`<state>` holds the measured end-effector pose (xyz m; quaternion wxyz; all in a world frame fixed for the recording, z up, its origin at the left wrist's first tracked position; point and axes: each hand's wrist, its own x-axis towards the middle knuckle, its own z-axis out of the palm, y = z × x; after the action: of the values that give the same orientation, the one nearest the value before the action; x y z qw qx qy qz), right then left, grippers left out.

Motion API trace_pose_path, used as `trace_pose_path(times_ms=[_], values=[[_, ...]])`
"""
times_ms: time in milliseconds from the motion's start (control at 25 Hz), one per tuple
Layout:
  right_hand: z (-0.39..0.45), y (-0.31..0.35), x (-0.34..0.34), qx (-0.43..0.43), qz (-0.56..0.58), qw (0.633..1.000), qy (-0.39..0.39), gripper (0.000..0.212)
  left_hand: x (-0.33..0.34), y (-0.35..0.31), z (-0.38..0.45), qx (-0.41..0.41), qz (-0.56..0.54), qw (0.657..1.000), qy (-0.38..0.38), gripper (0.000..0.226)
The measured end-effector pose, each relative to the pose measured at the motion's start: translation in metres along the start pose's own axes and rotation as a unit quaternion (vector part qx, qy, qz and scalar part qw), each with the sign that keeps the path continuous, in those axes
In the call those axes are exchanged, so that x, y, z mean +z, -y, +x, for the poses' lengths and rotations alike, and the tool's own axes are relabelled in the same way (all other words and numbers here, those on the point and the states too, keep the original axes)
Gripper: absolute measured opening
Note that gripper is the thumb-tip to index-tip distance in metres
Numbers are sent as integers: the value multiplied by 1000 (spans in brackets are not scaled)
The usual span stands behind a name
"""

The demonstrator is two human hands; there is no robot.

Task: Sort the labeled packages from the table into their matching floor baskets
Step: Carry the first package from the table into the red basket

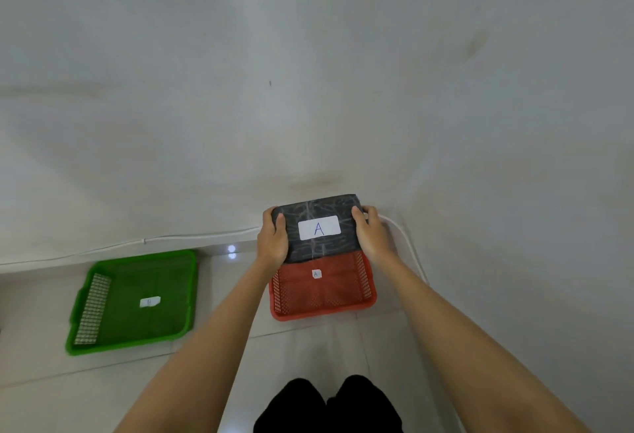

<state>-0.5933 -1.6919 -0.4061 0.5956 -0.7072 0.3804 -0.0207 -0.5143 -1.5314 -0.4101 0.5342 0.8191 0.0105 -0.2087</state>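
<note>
Right now I hold the dark package marked A between both hands, left hand and right hand clamped on its short ends, long axis crosswise, over the red basket's far edge; both hands equally near.

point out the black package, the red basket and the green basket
black package [317, 227]: head view, on its white label marked A
red basket [322, 311]: head view, on its near rim
green basket [128, 345]: head view, on its near rim
</note>
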Motion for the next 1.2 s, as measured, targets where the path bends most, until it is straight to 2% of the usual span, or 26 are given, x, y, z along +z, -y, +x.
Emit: trace_pose_path(times_ms=[240,320,480,600,880,1120,1200], values=[[114,-187,28,-82,-109,990,-33,43,86,167,99,29,19,999,6,38],[150,-246,36,-118,-167,978,-47,52,112,211,129,16,14,1000,4,39],[203,-329,52,-175,-298,935,-75,49,152,286,187,-8,19,1000,-3,44],[219,-358,55,-192,-370,906,-68,59,165,315,212,-33,26,999,-24,43],[227,-375,59,-212,-371,898,-104,58,193,340,235,-75,7,994,-77,41],[226,-375,59,-226,-365,896,-112,58,204,347,242,-26,59,985,-157,33],[225,-376,60,-220,-362,899,-112,59,205,345,241,-25,68,984,-163,32]])
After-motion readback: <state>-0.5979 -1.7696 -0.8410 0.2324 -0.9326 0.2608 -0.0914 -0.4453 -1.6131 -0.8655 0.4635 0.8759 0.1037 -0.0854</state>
